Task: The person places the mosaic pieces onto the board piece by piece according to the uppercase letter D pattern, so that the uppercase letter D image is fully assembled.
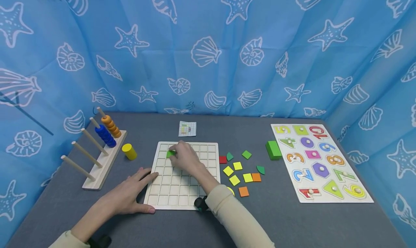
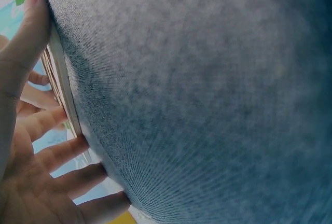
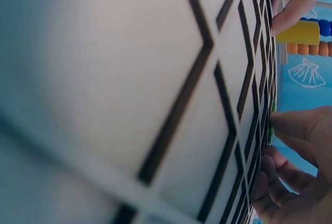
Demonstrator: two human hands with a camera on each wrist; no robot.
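A wooden grid board (image 1: 172,199) lies flat on the table, its surface split into square cells. My right hand (image 1: 186,157) is over the board's upper left part and pinches a green square tile (image 1: 170,153) at one of the cells. In the right wrist view, the green tile (image 3: 271,126) shows as a thin sliver between thumb and fingers. My left hand (image 1: 130,192) rests at the board's left edge with fingers spread, thumb near the lower left corner. The left wrist view shows those fingers (image 2: 52,154) touching the board's side.
Right of the board lie loose yellow tiles (image 1: 234,180), orange tiles (image 1: 243,191), a red tile (image 1: 222,159) and green pieces (image 1: 246,154). Farther right are a green block (image 1: 273,150) and a number puzzle (image 1: 320,161). A peg abacus (image 1: 107,161), yellow cylinder (image 1: 129,151) and pattern card (image 1: 187,129) stand around.
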